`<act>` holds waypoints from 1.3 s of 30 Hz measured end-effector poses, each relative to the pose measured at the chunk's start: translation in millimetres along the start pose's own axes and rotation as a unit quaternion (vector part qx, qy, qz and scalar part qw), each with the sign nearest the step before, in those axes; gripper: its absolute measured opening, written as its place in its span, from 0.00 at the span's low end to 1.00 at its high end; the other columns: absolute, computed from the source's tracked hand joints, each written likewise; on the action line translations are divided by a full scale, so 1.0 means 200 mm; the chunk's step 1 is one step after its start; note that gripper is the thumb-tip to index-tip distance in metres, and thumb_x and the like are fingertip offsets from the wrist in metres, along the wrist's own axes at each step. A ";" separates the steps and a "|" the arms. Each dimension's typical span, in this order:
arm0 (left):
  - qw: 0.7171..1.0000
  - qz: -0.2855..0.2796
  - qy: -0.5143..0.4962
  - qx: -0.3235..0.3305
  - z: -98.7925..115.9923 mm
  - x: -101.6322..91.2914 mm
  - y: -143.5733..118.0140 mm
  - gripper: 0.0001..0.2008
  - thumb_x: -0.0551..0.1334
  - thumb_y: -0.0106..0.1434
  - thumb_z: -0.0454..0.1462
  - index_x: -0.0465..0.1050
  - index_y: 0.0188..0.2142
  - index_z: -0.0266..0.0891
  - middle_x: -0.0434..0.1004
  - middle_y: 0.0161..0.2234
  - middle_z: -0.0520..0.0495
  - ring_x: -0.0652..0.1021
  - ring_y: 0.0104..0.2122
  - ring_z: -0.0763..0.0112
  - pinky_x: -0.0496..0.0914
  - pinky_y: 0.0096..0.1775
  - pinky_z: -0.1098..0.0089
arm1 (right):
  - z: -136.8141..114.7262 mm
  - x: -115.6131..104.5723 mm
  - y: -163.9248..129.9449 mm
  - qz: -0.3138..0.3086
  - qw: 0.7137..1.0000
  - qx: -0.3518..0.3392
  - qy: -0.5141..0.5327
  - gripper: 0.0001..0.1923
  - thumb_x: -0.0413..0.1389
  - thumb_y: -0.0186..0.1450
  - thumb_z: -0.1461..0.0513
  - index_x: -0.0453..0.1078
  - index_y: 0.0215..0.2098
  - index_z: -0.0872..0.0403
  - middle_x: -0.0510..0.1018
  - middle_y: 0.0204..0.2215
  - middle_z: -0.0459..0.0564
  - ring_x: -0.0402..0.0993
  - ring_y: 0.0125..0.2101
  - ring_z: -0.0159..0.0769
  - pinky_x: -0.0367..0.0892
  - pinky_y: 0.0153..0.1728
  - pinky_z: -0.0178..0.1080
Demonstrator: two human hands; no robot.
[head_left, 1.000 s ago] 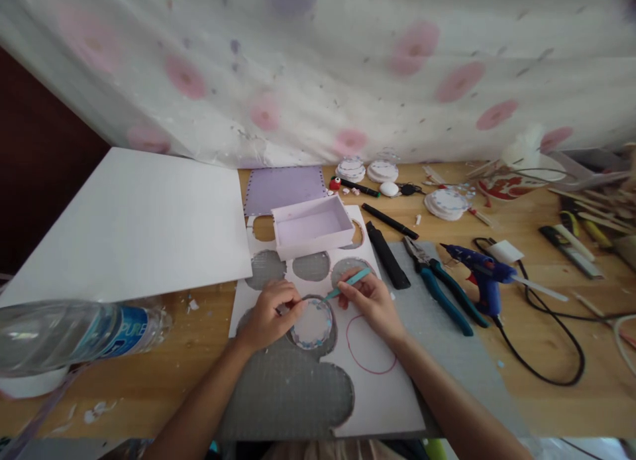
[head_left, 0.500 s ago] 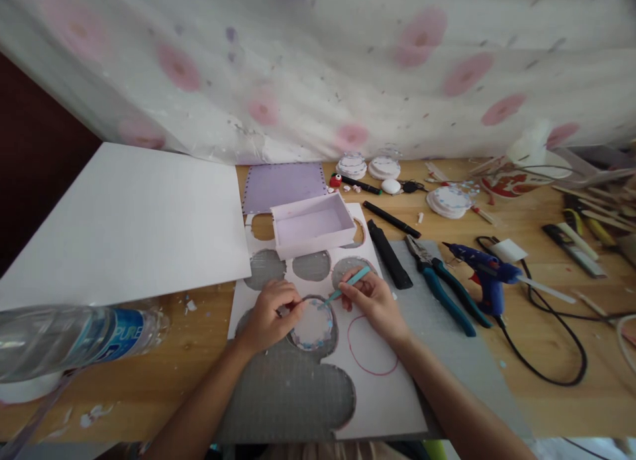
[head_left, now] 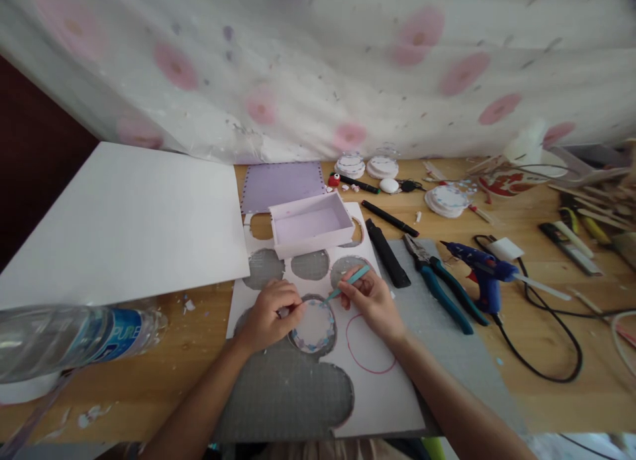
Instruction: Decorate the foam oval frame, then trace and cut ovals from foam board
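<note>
A round white disc (head_left: 312, 324) with small blue and lilac pieces around its rim lies in a cut-out of the white board (head_left: 382, 397), over a grey cutting mat (head_left: 283, 387). My left hand (head_left: 273, 314) is closed, thumb and forefinger pinching at the disc's upper left edge. In my right hand (head_left: 370, 304) is a slim teal tool, apparently tweezers (head_left: 355, 276), held like a pen. Its tip meets the disc's upper right rim. What lies between the tips is too small to make out.
A pale lilac open box (head_left: 313, 228) stands on the board's far end. To the right lie a black cutter (head_left: 390, 254), pliers (head_left: 440, 287) and a blue glue gun (head_left: 479, 268) with its cord. A water bottle (head_left: 79, 334) and a white sheet (head_left: 134, 228) are on the left.
The view has shifted very slightly. Both hands stay at the disc, with the teal tweezers' tip still at its upper right rim.
</note>
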State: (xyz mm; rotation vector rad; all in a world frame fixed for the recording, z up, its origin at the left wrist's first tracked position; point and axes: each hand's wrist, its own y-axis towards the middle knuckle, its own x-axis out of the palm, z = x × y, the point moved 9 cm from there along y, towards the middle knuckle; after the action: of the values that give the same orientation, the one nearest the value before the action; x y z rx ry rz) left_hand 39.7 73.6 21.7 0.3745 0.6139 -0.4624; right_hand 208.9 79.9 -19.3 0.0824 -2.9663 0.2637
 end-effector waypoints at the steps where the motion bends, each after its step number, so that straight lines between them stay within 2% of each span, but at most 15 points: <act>1: 1.000 0.000 0.001 0.002 0.00 0.00 0.00 0.14 0.56 0.65 0.36 0.66 0.22 0.38 0.67 0.23 0.52 0.69 0.28 0.71 0.61 0.37 0.67 | 0.00 0.00 0.00 0.002 1.000 0.001 0.001 0.17 0.64 0.57 0.51 0.64 0.33 0.51 0.72 0.16 0.41 0.68 0.16 0.31 0.63 0.20 0.35; 27: 1.000 0.010 -0.001 0.021 0.01 0.00 -0.01 0.14 0.56 0.65 0.34 0.64 0.22 0.37 0.66 0.23 0.53 0.69 0.28 0.72 0.59 0.37 0.67 | 0.00 0.01 -0.01 -0.012 1.000 -0.004 -0.023 0.17 0.62 0.58 0.51 0.62 0.33 0.51 0.72 0.16 0.40 0.69 0.18 0.30 0.64 0.21 0.34; 39: 1.000 0.009 -0.010 0.021 0.00 0.00 0.00 0.14 0.56 0.65 0.35 0.65 0.22 0.38 0.67 0.23 0.52 0.69 0.28 0.72 0.60 0.37 0.68 | 0.02 -0.03 0.00 0.020 1.000 -0.008 0.011 0.16 0.63 0.58 0.52 0.64 0.32 0.52 0.73 0.18 0.42 0.68 0.18 0.30 0.64 0.23 0.34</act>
State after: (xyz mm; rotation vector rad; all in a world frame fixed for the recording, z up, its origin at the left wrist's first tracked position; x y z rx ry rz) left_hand 38.8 73.0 22.5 0.4156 0.5816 -0.4615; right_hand 213.6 80.1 -24.3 0.0192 -2.9510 0.2431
